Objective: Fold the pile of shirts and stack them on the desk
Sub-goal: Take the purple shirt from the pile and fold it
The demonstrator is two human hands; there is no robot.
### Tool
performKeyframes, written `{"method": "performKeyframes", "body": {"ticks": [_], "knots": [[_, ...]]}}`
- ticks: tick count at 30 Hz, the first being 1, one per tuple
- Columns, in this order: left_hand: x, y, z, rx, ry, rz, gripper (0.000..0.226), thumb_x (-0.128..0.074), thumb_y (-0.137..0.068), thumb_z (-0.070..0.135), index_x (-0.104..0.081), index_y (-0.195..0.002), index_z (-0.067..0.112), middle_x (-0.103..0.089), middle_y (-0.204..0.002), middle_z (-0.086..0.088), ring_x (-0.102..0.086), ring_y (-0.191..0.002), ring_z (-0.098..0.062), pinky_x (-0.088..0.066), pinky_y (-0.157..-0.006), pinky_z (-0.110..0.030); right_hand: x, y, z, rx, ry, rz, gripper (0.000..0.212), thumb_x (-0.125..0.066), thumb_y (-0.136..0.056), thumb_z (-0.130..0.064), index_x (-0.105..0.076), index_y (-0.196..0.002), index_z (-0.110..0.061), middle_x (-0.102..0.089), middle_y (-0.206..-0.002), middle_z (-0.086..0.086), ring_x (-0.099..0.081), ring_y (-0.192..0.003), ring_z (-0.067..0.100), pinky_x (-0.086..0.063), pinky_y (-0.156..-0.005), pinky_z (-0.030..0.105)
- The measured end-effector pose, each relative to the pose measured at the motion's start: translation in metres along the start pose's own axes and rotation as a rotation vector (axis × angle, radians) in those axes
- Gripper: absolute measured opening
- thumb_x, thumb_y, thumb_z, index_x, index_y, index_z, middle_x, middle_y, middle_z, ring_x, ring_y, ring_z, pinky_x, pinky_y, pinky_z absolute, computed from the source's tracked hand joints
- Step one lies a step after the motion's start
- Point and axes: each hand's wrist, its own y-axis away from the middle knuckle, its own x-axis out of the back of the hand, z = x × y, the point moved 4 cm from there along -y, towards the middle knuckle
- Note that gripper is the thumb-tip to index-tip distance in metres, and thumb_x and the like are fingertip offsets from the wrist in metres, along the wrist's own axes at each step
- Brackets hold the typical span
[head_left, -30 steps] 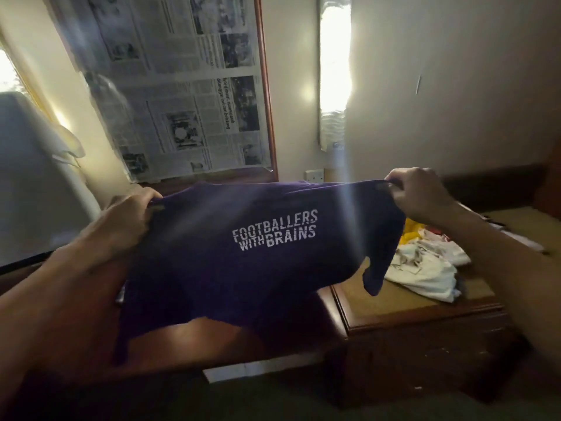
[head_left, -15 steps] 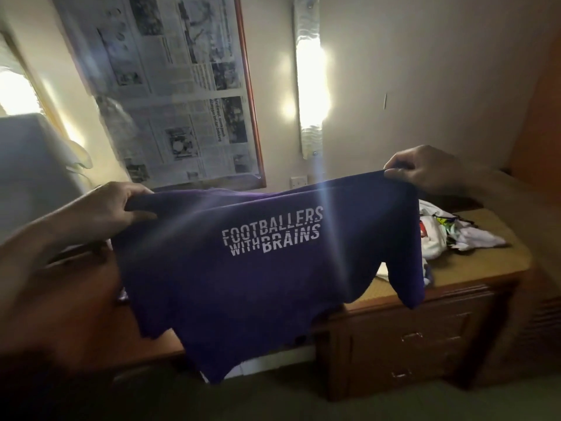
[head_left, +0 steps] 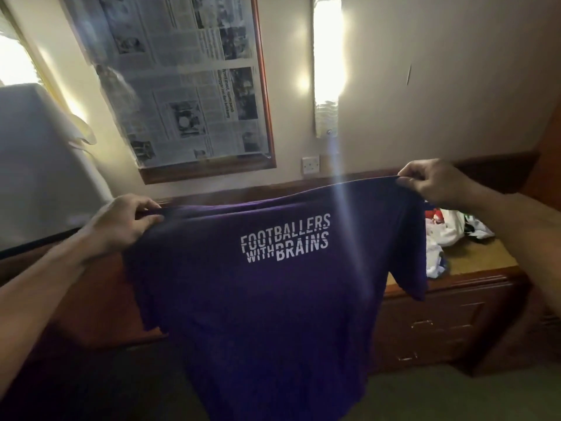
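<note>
Purple shirt (head_left: 258, 299) aloft, apparently unfolded

purple shirt (head_left: 273, 314): hem cut off by bottom edge | desk (head_left: 479, 262): middle hidden behind the shirt | pile of shirts (head_left: 449, 229): left part hidden by a sleeve, count unclear | newspaper (head_left: 182, 86): print blurred, unreadable, top cut off | white shape (head_left: 36, 162) at left: cut by edge, cannot tell what it is

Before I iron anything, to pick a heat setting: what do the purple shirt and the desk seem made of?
Purple shirt: soft matte fabric, probably cotton knit; it hangs limp. Desk: wood, it seems, with reddish glossy varnish; its moulded edge shines.
</note>
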Motion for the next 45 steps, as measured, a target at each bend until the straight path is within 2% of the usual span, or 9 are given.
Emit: {"method": "performKeyframes", "body": {"ticks": [5, 8, 12, 21, 27, 31, 36, 41, 45], "knots": [[-0.055, -0.012, -0.041, 0.073, 0.023, 0.061, 0.014, -0.069, -0.094, 0.01, -0.077, -0.106, 0.009, -0.075, -0.092, -0.012, -0.061, -0.083, -0.02, -0.041, -0.078, -0.03, -0.064, -0.037, 0.024, -0.079, 0.102, -0.091, 0.017, -0.071, -0.094, -0.019, -0.066, -0.084, -0.033, -0.067, -0.079, 0.001, -0.057, -0.07, 0.02, -0.043, -0.065, 0.031], [-0.096, -0.028, -0.075, 0.134, 0.056, 0.021, 0.016, -0.071, -0.093, 0.013, -0.079, -0.107, 0.01, -0.077, -0.098, -0.012, -0.064, -0.086, -0.019, -0.043, -0.077, -0.031, -0.107, -0.063, 0.036, -0.116, 0.161, -0.135, 0.002, -0.073, -0.093, -0.021, -0.073, -0.094, -0.02, -0.069, -0.085, 0.004, -0.061, -0.079, 0.022, -0.043, -0.067, 0.029], [-0.149, -0.057, -0.118, 0.183, 0.047, -0.006, 0.018, -0.076, -0.089, 0.014, -0.08, -0.105, 0.007, -0.076, -0.108, -0.014, -0.069, -0.103, -0.029, -0.046, -0.084, -0.034, -0.168, -0.102, 0.06, -0.207, 0.165, -0.189, 0.01, -0.072, -0.094, -0.024, -0.077, -0.092, -0.015, -0.073, -0.094, 0.005, -0.066, -0.09, 0.022, -0.052, -0.077, 0.036], [-0.237, -0.149, -0.189, 0.232, 0.031, -0.132, 0.013, -0.075, -0.09, 0.018, -0.08, -0.099, 0.012, -0.075, -0.098, -0.011, -0.068, -0.093, -0.03, -0.046, -0.083, -0.037, -0.251, -0.172, 0.093, -0.337, 0.146, -0.111, 0.003, -0.07, -0.095, -0.021, -0.072, -0.093, -0.021, -0.058, -0.077, -0.009, -0.053, -0.071, 0.007, -0.038, -0.055, 0.023], [-0.268, -0.213, -0.204, 0.361, 0.135, -0.134, 0.012, -0.073, -0.092, 0.018, -0.079, -0.098, 0.01, -0.072, -0.077, -0.012, -0.069, -0.074, -0.027, -0.048, -0.07, -0.031, -0.273, -0.233, 0.118, -0.372, 0.185, -0.112, 0.004, -0.071, -0.094, -0.028, -0.073, -0.095, -0.024, -0.068, -0.09, 0.004, -0.062, -0.085, 0.024, -0.05, -0.065, 0.034], [-0.311, -0.263, -0.222, 0.633, 0.423, -0.278, 0.01, -0.062, -0.099, 0.012, -0.068, -0.102, 0.004, -0.065, -0.067, -0.013, -0.061, -0.039, -0.019, -0.05, -0.039, -0.028, -0.291, -0.287, 0.143, -0.392, 0.23, -0.127, 0.004, -0.071, -0.094, -0.029, -0.07, -0.094, -0.026, -0.064, -0.081, -0.002, -0.058, -0.079, 0.021, -0.034, -0.054, 0.025], [-0.364, -0.334, -0.231, 0.758, 0.513, -0.337, 0.008, -0.056, -0.103, 0.011, -0.062, -0.103, 0.005, -0.066, -0.074, -0.014, -0.062, -0.038, -0.02, -0.048, -0.034, -0.026, -0.32, -0.357, 0.185, -0.434, 0.224, -0.125, 0.006, -0.071, -0.093, -0.034, -0.067, -0.089, -0.031, -0.069, -0.089, 0.003, -0.064, -0.086, 0.026, -0.051, -0.072, 0.038], [-0.431, -0.394, -0.243, 0.843, 0.551, -0.288, 0.01, -0.058, -0.102, 0.014, -0.061, -0.109, 0.007, -0.068, -0.078, -0.015, -0.065, -0.041, -0.021, -0.049, -0.034, -0.026, -0.358, -0.422, 0.237, -0.476, 0.255, -0.113, 0.013, -0.069, -0.095, -0.031, -0.075, -0.099, -0.02, -0.067, -0.088, 0.002, -0.063, -0.088, 0.024, -0.044, -0.073, 0.032], [-0.498, -0.405, -0.254, 0.883, 0.516, -0.271, 0.009, -0.06, -0.101, 0.018, -0.065, -0.109, 0.014, -0.071, -0.08, -0.015, -0.07, -0.052, -0.027, -0.055, -0.042, -0.03, -0.405, -0.446, 0.288, -0.499, 0.29, -0.181, 0.02, -0.068, -0.095, -0.034, -0.075, -0.105, -0.018, -0.074, -0.108, 0.008, -0.066, -0.103, 0.031, -0.045, -0.078, 0.033]]}}
